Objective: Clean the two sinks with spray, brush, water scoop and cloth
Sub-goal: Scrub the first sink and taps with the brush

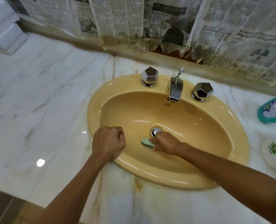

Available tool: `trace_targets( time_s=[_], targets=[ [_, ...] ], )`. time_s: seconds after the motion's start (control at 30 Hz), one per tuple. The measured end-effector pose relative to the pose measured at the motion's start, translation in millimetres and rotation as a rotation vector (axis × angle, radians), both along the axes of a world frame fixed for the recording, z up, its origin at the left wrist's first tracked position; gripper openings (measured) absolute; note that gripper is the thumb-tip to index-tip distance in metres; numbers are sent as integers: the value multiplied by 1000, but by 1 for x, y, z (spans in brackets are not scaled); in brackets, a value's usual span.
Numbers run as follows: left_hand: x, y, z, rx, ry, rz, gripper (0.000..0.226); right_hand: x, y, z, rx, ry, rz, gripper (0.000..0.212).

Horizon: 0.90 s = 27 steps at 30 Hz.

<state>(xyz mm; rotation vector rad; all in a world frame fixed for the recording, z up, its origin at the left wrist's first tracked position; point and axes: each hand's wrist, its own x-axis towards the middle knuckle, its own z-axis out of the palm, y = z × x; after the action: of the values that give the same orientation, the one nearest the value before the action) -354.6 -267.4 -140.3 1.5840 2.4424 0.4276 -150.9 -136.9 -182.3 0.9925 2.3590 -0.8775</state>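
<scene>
A yellow oval sink [206,126] is set into a white marble counter [45,110]. Inside the bowl, my right hand [165,143] grips a pale green brush [147,142] and holds it against the basin just below the chrome drain plug [156,131]. My left hand [109,142] is curled into a fist holding nothing, and rests on the sink's front left rim. A chrome spout [174,89] stands at the back between two faceted chrome knobs [149,76] [202,91]. No water runs.
A teal-capped cleaner bottle [274,109] lies on the counter at the right edge, with a white container [275,152] bearing a green logo below it. Torn, stained newspaper [166,25] covers the wall behind. White moulding [3,34] sits at the far left.
</scene>
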Motion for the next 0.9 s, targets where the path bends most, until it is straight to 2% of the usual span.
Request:
trace_targets(
  time_s=[0.07, 0.1, 0.17, 0.23, 0.27, 0.37, 0.43, 0.5, 0.57, 0.6, 0.67, 0.73, 0.8, 0.9],
  targets=[
    [0, -1, 0, 1, -5, 6, 37, 4, -10, 2, -135, 10, 87, 37],
    [0, -1, 0, -4, -9, 10, 37, 7, -8, 1, -123, 6, 102, 33],
    [-1, 0, 0, -14, -15, 20, 36, 12, 4, 0, 5, -38, 54, 4],
    [-1, -1, 1, -21, -21, 24, 35, 12, 7, -3, 119, -64, 5, 15],
    [0, -1, 1, -20, -23, 26, 35, 8, 3, -4, 110, -51, 9, 15],
    [0, -2, 3, -4, -29, 20, 32, 2, -22, 10, -125, 82, 48, 34],
    [0, -2, 4, -17, -31, 18, 28, 7, -17, 21, -216, 71, 44, 29],
    [0, -1, 5, -41, -35, 28, 23, 18, -3, 24, -158, -17, 10, 8],
    [0, -1, 7, -49, -40, 28, 21, 22, -4, 22, -43, -97, -10, 35],
    [1, -2, 8, -48, -45, 25, 21, 21, -9, 20, -42, -85, -23, 35],
    [1, -2, 10, -42, -49, 16, 21, 10, -25, 33, -100, -38, 6, 8],
    [2, -2, 12, -49, -48, 7, 20, 7, -30, 48, -192, 26, -5, 25],
    [2, -2, 13, -57, -48, -2, 20, 16, -27, 62, -211, 35, 0, 25],
    [0, -5, 17, -41, -57, -40, 20, 30, -39, 64, -43, -126, -33, 21]
  ],
)
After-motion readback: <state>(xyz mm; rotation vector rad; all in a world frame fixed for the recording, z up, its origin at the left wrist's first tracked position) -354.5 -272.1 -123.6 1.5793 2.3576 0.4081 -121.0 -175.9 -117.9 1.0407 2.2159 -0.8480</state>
